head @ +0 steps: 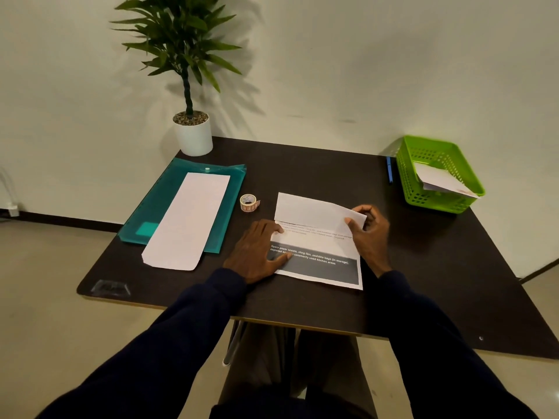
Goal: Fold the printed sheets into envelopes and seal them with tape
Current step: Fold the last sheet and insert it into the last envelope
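Observation:
A printed sheet (317,237) lies on the dark table (423,267) in front of me, its far part folded over toward me so the white back shows. A dark grey band with white text runs along its near edge. My left hand (257,252) presses flat on the sheet's left side. My right hand (367,234) pinches the right corner of the folded flap. A small roll of tape (248,202) stands just left of the sheet. A long white folded paper (187,222) lies on a teal plastic folder (233,189) at the left.
A green plastic basket (423,195) with folded paper inside sits at the table's back right corner, a blue pen (389,169) beside it. A potted plant (193,128) stands at the back left. A clear tape piece (110,288) is stuck near the front left corner.

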